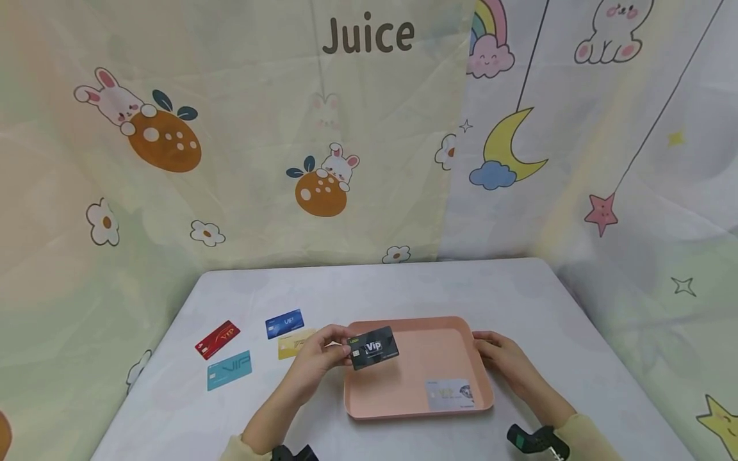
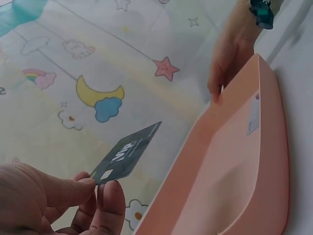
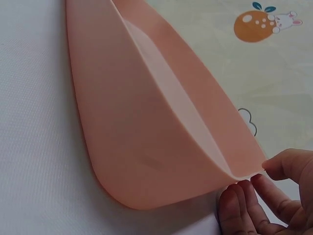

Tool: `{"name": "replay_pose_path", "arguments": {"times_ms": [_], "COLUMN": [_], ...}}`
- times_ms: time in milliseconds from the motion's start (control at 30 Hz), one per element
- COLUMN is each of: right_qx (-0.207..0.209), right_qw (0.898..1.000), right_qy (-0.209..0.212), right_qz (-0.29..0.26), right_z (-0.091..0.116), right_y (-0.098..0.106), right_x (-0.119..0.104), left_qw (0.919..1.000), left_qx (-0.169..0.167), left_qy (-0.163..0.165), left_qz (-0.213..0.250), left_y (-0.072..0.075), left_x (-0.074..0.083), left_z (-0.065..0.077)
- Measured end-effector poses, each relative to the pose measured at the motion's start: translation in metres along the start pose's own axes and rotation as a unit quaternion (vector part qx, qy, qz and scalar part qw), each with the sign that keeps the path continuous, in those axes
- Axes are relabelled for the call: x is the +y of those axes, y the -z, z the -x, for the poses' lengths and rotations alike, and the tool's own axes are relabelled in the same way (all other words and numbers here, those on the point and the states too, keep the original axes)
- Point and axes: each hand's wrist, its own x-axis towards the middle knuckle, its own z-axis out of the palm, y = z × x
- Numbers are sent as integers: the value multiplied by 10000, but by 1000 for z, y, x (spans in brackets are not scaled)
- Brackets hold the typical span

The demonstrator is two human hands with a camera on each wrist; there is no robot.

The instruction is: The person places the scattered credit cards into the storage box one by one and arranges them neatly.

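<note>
My left hand (image 1: 316, 360) pinches a black VIP card (image 1: 375, 347) by one end, thumb on one face and fingers on the other. In the left wrist view the black card (image 2: 128, 152) is held in the air above the left part of a pink tray (image 1: 412, 371). A silver-grey card (image 1: 450, 395) lies in the tray near its front right corner. At the tray's right side, my right hand (image 1: 510, 362) grips the edge. The right wrist view has the thumb (image 3: 288, 164) at the rim and the fingers against the outer wall.
Left of the tray, several cards lie on the white table (image 1: 300, 288): a red card (image 1: 217, 339), a teal card (image 1: 229, 370), a blue card (image 1: 284, 324) and a yellow card (image 1: 293, 343), partly hidden behind my left hand. Printed cloth walls stand around the table.
</note>
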Motion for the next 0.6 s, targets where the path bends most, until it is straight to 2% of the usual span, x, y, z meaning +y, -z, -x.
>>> {"name": "replay_pose_path", "arguments": {"times_ms": [267, 600], "right_qx": [4, 68], "right_qw": [10000, 10000], "right_qy": [41, 12], "right_qz": [-36, 26], "right_z": [-1, -1], "right_y": [0, -1], "right_x": [2, 3], "left_qw": [9987, 9977], "left_qx": [-447, -632], "left_qy": [-241, -253], "left_qz": [55, -2], "left_y": [-19, -51], "left_x": [-2, -5], "left_z": [-12, -17]}}
